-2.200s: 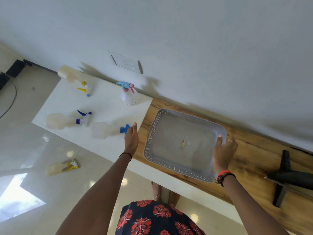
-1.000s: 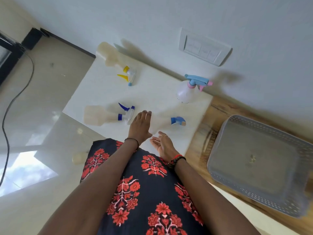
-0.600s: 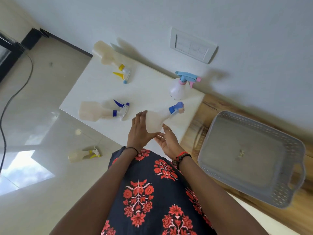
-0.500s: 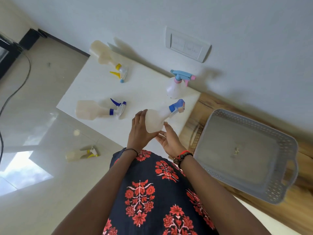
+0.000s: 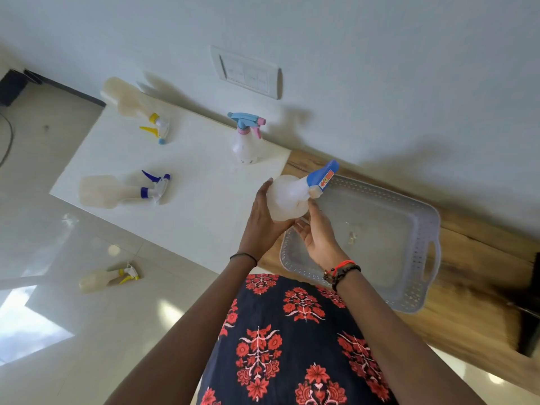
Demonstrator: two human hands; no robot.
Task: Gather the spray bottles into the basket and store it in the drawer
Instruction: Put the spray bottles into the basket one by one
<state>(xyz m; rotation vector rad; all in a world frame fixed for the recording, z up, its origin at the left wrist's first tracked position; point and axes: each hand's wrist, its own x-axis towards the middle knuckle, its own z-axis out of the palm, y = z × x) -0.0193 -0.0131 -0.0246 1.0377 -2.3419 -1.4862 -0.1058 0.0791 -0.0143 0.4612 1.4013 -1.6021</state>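
A clear spray bottle with a blue nozzle [image 5: 287, 197] is held in the air between both hands, over the left rim of the grey perforated basket [image 5: 420, 217]. My left hand [image 5: 261, 220] cups its body from the left and my right hand [image 5: 317, 232] supports it from below and to the right. The basket sits on the wooden top with nothing but a small speck inside. On the white top lie a yellow-trigger bottle [image 5: 131, 105] and a dark-blue-trigger bottle [image 5: 117, 190]. A light-blue and pink bottle [image 5: 245, 140] stands upright by the wall.
Another yellow-trigger bottle [image 5: 106, 277] lies on the tiled floor [image 5: 87, 331] at the left. A switch plate [image 5: 248, 73] is on the wall. A dark object [image 5: 529, 305] rests at the right end of the wooden top [image 5: 467, 317].
Both hands have lifted the blue-nozzle bottle off the white top and carried it right, up to the basket's left edge. The other bottles have not moved.
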